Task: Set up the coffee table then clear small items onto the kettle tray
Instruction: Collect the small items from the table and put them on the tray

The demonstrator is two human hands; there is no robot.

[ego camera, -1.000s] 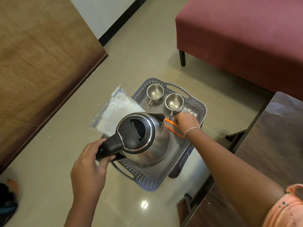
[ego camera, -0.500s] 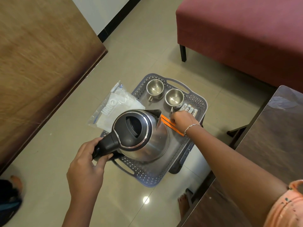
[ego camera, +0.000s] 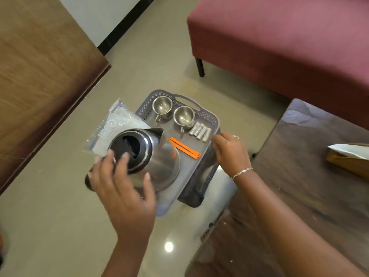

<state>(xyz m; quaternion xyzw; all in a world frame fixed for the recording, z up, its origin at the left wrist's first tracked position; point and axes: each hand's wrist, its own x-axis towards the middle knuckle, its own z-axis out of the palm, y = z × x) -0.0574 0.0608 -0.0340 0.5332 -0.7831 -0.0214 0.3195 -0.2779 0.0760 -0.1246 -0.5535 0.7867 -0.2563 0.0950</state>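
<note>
Kettle tray [ego camera: 208, 116] loaded, left hand [ego camera: 123, 192] and right hand [ego camera: 229, 150] hovering, fingers [ego camera: 122, 166] loose, holding nothing; I'd take both handles [ego camera: 186, 99] evenly, since the kettle [ego camera: 159, 156] looks heavy.

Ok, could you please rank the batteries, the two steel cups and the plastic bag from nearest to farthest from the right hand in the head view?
1. Batteries, just beyond the fingertips of the right hand, at the edge of the tray.
2. Cup beside the batteries, further in.
3. Far-corner cup.
4. Plastic bag, off the tray's opposite side, past the kettle.
</note>
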